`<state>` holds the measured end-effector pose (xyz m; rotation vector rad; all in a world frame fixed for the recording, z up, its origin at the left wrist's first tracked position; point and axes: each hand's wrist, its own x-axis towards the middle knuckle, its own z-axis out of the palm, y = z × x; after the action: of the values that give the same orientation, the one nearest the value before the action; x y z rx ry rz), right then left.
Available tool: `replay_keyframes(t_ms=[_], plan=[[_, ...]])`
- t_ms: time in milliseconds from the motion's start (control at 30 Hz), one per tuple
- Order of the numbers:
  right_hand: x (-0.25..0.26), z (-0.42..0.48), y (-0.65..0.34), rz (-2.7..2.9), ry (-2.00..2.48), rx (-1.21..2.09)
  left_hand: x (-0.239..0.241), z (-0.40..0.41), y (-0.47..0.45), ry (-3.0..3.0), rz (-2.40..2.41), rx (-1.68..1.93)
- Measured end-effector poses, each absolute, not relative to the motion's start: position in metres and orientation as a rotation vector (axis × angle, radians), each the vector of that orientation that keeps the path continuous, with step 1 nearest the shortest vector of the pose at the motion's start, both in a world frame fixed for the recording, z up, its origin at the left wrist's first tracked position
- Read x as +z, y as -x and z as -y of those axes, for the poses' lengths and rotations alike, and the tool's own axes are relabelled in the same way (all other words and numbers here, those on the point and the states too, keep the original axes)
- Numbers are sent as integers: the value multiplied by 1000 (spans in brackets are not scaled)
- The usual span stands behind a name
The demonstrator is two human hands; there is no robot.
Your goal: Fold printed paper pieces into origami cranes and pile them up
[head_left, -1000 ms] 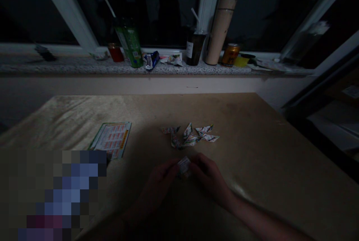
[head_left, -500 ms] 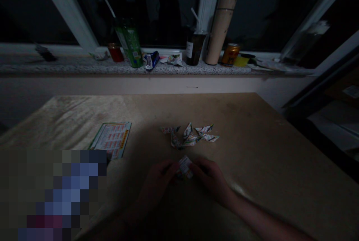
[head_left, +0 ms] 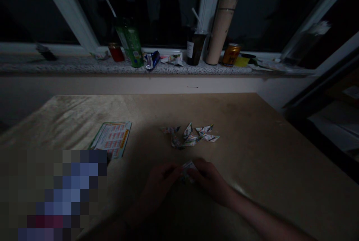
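A small piece of folded printed paper (head_left: 189, 166) is pinched between my two hands, low in the middle of the view. My left hand (head_left: 162, 177) closes its thumb and fingers on the paper's left side. On its right side, my right hand (head_left: 210, 177) grips it with the thumb laid over the front. The fingers cover much of the paper, and its lower part is in shadow. Just beyond my hands, several folded paper pieces (head_left: 191, 140) with pointed ends lie in a loose cluster on the table.
A printed sheet (head_left: 112, 138) lies on the table (head_left: 246, 132) at the left; a pixelated patch hides the lower left corner. Along the windowsill (head_left: 162, 69) stand a green bottle (head_left: 131, 46), a dark cup with a straw (head_left: 195, 48), a tall flask (head_left: 221, 31) and an orange can (head_left: 230, 55).
The paper has shifted slightly to the right and more of it is covered. My left fingers have moved right, and my right thumb now lies further across the paper.
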<state>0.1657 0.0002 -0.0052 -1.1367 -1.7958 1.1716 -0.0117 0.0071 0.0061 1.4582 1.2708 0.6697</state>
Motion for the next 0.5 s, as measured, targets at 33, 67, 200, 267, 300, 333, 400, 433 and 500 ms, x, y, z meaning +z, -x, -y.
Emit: replay_keyframes(t_ms=[33, 67, 200, 267, 300, 333, 400, 433, 500], plan=[[-5, -1, -166, 1784, 1134, 1173, 6, -8, 12, -1450, -1286, 667], [-5, -1, -166, 1774, 1136, 1166, 6, -8, 12, -1445, -1301, 662], [-4, -1, -166, 1748, 1163, 1124, 10, -10, 11, -1452, -1344, 646], [-2, 0, -165, 1727, 1182, 1129, 12, -9, 11, -1465, -1341, 642], [-2, 0, -164, 1717, 1191, 1133, 13, -9, 11, -1475, -1334, 638], [-3, 0, -163, 1708, 1203, 1136, 13, -8, 11, -1487, -1327, 634], [-4, 0, -163, 1695, 1229, 1140, 13, -7, 10, -1519, -1311, 626], [-6, 0, -163, 1689, 1238, 1137, 12, -6, 10, -1538, -1305, 626], [-9, 0, -163, 1678, 1247, 1147, 11, -4, 9, -1574, -1287, 619]])
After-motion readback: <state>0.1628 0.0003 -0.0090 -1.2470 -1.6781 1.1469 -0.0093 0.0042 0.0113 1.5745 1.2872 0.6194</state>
